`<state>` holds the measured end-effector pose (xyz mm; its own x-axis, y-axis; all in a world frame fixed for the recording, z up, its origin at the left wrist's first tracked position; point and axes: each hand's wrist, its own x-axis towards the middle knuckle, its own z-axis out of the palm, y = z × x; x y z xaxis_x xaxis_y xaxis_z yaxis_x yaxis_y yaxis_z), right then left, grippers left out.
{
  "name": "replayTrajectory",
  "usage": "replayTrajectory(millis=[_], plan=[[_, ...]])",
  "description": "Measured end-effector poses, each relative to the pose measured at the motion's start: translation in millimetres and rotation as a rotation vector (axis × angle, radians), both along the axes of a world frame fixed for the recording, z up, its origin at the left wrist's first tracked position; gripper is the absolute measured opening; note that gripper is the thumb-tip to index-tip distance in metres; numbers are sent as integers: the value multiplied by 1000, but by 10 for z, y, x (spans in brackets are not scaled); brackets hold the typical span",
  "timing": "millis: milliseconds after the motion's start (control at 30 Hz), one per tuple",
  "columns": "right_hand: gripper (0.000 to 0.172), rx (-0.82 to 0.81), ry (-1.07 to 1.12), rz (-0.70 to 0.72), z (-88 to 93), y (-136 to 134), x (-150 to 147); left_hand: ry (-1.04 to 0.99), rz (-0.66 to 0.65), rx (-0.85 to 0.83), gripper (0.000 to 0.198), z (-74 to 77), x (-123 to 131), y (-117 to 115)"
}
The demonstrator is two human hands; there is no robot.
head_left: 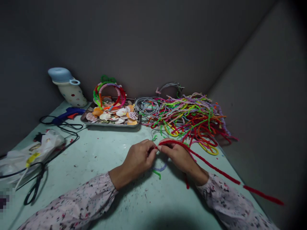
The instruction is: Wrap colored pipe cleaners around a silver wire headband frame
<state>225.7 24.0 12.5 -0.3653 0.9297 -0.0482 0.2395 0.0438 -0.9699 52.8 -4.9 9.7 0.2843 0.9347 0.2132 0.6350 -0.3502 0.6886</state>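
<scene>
Over the middle of the table my left hand (141, 155) and my right hand (178, 155) meet fingertip to fingertip, both closed in a pinch. Between them they hold one end of a red pipe cleaner (211, 165), whose long free part runs over my right hand and forearm to the lower right. Partly hidden under the hands is a ring with a lavender stretch (161, 168) and a green pipe cleaner end (157, 174). Another red end (186, 181) hangs below my right hand.
Behind my hands lies a heap of coloured pipe cleaners (192, 111) beside wire coils (149, 106). A metal tray (112, 125) holds shells and wrapped rings (110, 94). At left are a bottle (72, 92), a blue glue gun (68, 115), black cable (39, 183) and a plastic bag (51, 143).
</scene>
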Motion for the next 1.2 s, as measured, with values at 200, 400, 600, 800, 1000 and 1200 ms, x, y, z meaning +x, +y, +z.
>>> replayTrajectory(millis=[200, 400, 600, 800, 1000, 1200], plan=[[20, -144, -42, -6, -11, 30, 33, 79, 1, 67, 16, -13, 14, -15], [18, -158, -77, -4, -16, 38, 30, 95, 5, 51, 13, -18, 20, -34], [21, -109, -123, 1, 4, 50, 24, 86, -11, 66, 13, -21, 13, -26], [20, -112, -94, 2, -33, 59, 31, 154, -26, 148, 15, -36, 13, -45], [21, -223, -40, 22, -49, 63, 20, 238, -58, 225, 18, -63, 10, -50], [20, -102, -129, -40, -37, 58, 15, 216, -10, 174, 16, -47, 10, -58]])
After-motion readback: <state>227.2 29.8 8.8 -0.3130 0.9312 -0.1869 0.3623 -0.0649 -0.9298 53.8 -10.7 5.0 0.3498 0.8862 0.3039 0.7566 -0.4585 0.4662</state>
